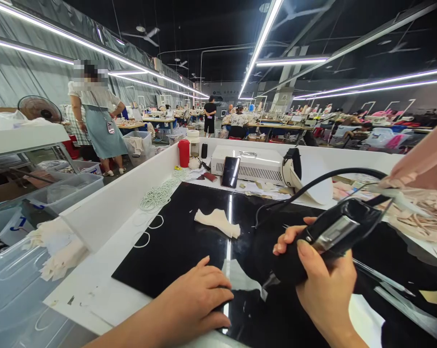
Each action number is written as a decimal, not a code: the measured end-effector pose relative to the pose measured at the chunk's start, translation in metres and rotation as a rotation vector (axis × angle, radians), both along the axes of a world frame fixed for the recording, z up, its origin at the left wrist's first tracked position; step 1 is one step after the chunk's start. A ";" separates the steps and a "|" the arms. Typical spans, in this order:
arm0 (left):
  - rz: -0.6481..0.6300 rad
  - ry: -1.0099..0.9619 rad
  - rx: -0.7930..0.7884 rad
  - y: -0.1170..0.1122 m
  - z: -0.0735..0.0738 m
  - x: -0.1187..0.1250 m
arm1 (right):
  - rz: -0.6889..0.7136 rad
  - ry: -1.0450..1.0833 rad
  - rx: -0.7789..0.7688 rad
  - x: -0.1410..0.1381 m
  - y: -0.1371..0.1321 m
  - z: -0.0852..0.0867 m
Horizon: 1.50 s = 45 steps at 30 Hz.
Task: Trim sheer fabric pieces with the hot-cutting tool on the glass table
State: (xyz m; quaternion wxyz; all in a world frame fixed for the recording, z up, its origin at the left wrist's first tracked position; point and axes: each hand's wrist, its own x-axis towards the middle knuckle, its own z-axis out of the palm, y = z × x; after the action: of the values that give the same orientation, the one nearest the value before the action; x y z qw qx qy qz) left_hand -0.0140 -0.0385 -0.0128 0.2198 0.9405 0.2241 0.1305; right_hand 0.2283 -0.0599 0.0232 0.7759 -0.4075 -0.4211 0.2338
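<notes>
My right hand [323, 275] is wrapped round a black corded hand tool [336, 229] with a shiny metal plate on its side. The tool's thin pale tip [271, 280] points down and left, near a translucent pale piece of material [242, 276] on the black glossy board [171, 256]. My left hand [200, 295] lies low over the board with its fingers apart, at the left edge of that piece. Whether the fingertips press on it I cannot tell. Farther back on the board sits a cream fabric piece [218, 222].
A phone [230, 172] leans against a white vented box [258, 162]. Beside it stands a red cup [184, 153]. Pale green cord [160, 193] lies at the left, cut fabric pieces [417, 208] at the right. The tool's cable [312, 183] arches over the board. A person [98, 116] stands beyond the left wall.
</notes>
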 end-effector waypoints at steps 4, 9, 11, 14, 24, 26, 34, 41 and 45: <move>-0.037 -0.023 0.014 -0.005 -0.005 0.003 | -0.017 0.005 0.013 0.002 0.005 0.002; -0.045 -0.047 -0.006 -0.009 -0.001 0.003 | 0.001 0.041 0.059 -0.008 0.003 0.014; -0.037 -0.064 -0.006 -0.008 0.005 0.002 | 0.033 0.053 0.076 -0.015 -0.001 0.018; -0.043 -0.100 0.032 -0.001 0.013 0.002 | 0.093 0.045 0.070 -0.026 -0.007 0.020; -0.111 -0.136 0.037 0.023 0.013 0.008 | 0.198 0.029 0.094 -0.046 -0.011 0.015; -0.110 -0.127 0.024 0.023 0.013 0.007 | 0.202 0.036 0.085 -0.046 -0.013 0.015; -0.109 -0.104 0.005 0.021 0.014 0.007 | 0.215 0.031 0.076 -0.045 -0.020 0.017; -0.102 -0.083 -0.005 0.021 0.017 0.007 | 0.215 0.042 0.067 -0.045 -0.022 0.018; -0.101 -0.087 0.000 0.020 0.017 0.007 | 0.218 0.041 0.075 -0.044 -0.022 0.018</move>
State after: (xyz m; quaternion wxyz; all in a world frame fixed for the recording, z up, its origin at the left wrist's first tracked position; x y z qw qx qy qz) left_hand -0.0073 -0.0186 0.0046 0.2356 0.9440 0.1666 0.1601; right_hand 0.1843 -0.0819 0.0411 0.7690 -0.3249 -0.4555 0.3091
